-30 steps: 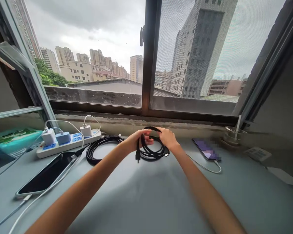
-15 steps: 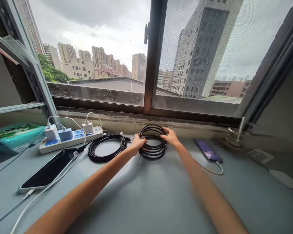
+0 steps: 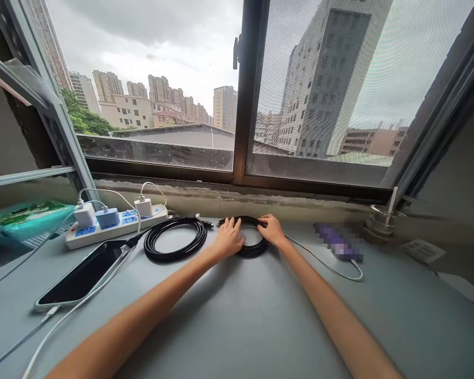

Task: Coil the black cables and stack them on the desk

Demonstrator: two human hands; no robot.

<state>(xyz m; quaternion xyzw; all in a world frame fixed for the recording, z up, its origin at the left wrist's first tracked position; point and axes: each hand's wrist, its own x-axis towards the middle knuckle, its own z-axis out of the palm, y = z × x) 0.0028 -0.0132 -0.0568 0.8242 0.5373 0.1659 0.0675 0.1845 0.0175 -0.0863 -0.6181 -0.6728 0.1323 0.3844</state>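
At the far left, a white power strip (image 3: 114, 223) lies behind a dark phone (image 3: 79, 276), with a loose black cable loop (image 3: 174, 239) beside them. The left hand (image 3: 228, 239) lies flat, fingers spread, on a coiled black cable (image 3: 253, 252) on the grey surface (image 3: 240, 316). The right hand (image 3: 272, 230) curls over the coil's far rim; how firmly it grips cannot be told. A second phone (image 3: 337, 241) lies to the right.

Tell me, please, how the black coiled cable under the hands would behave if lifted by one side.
Probably floppy: the coiled cable is loose, untied loops, so they would likely sag and spread. It looks thin, so likely light. Flat on the table under the left hand and right hand, it should not roll.
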